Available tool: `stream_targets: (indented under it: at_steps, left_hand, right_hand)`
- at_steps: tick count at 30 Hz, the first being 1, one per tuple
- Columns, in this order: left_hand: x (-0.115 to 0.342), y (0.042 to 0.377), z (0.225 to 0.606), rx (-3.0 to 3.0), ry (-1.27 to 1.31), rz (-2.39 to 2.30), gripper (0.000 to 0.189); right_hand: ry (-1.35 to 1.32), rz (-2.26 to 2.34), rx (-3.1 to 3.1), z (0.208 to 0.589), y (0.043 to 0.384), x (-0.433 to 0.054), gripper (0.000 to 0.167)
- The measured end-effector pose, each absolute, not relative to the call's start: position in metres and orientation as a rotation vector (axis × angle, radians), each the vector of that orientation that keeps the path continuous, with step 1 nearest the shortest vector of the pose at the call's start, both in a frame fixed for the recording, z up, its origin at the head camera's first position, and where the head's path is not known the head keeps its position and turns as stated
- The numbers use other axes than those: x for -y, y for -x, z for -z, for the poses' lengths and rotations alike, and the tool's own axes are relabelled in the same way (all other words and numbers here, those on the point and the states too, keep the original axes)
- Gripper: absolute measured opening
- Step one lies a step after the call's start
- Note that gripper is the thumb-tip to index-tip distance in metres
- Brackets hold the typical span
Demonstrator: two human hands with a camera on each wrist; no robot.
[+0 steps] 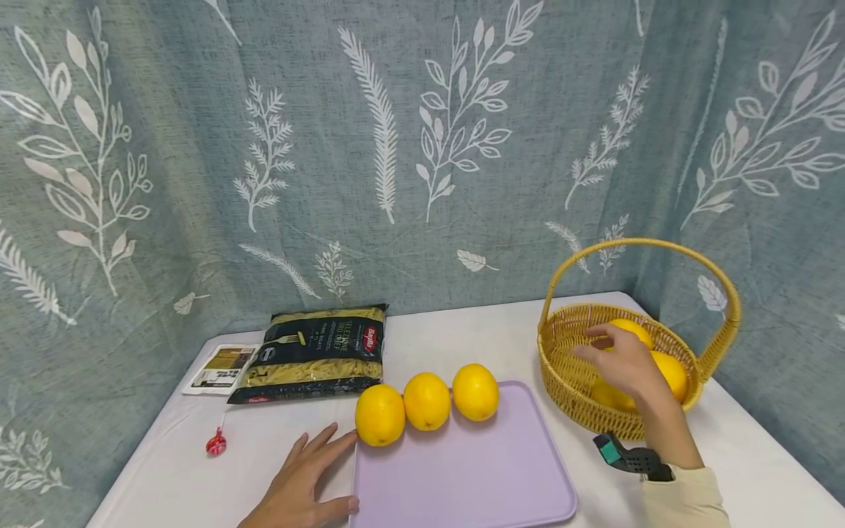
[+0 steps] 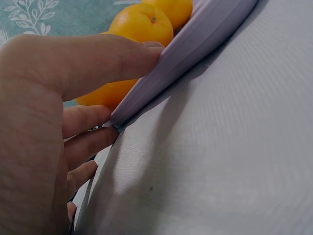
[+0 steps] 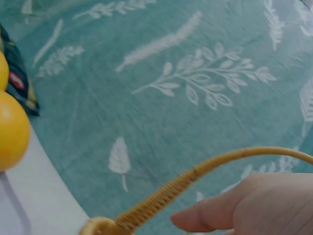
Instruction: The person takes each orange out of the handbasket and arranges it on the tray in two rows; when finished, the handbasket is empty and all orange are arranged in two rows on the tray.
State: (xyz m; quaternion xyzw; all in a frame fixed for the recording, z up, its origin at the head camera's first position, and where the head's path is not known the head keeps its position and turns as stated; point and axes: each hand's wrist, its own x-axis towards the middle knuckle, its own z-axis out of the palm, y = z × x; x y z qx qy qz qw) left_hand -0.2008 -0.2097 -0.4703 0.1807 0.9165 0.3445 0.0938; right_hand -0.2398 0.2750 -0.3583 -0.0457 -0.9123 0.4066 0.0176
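Left hand (image 1: 304,473), fingers spread, touched the tray's (image 1: 465,480) nine-o'clock rim. Right hand (image 1: 620,359), fingers parted, was over the basket (image 1: 573,412) at two, which contained oranges (image 1: 672,374); three more oranges (image 1: 427,401) lined the tray, ten to twelve.

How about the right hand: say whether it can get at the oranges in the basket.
Probably yes: the right hand is over the open basket, close to the oranges, and the arched handle seems to leave its way free.

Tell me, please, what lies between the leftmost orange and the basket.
Between the leftmost orange and the basket, the head view shows two more oranges along the far edge of the purple tray, then its corner and white cloth.
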Motion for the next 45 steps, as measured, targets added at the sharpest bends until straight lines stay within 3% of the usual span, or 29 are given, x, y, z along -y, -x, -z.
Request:
stream_targets:
  at_steps: [19, 33, 45]
  left_hand:
    - [0.209, 0.201, 0.47, -2.724, -0.511, -1.008, 0.086]
    - [0.208, 0.201, 0.47, -2.721, -0.488, -1.008, 0.087]
    - [0.209, 0.202, 0.47, -2.716, -0.508, -0.993, 0.087]
  right_hand:
    - [0.282, -1.343, 3.076, 0.368, 0.241, -0.304, 0.084]
    - [0.034, -1.199, 3.129, 0.39, 0.247, -0.305, 0.064]
    - [0.15, -1.172, 3.11, 0.389, 0.248, -0.3, 0.075]
